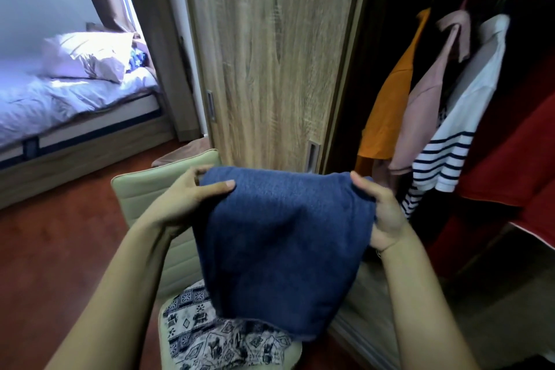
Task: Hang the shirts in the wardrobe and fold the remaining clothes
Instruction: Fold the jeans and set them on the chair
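Observation:
I hold a dark blue cloth (pixel 279 243) up in front of me, doubled over and hanging down. My left hand (pixel 186 198) pinches its top left corner, thumb across the front. My right hand (pixel 381 210) grips the top right corner. Below it, a black-and-white patterned garment (pixel 210 336) lies on the seat of a pale green chair (pixel 141 189). In the open wardrobe to the right hang an orange shirt (pixel 390 105), a pink shirt (pixel 426 99) and a white shirt with navy stripes (pixel 450 144).
The wooden sliding wardrobe door (pixel 270 54) stands straight ahead. A red fabric (pixel 510 153) fills the wardrobe's right side. A bed (pixel 60 105) with a pillow stands at the left by a window. Reddish-brown floor (pixel 54 234) lies between bed and chair.

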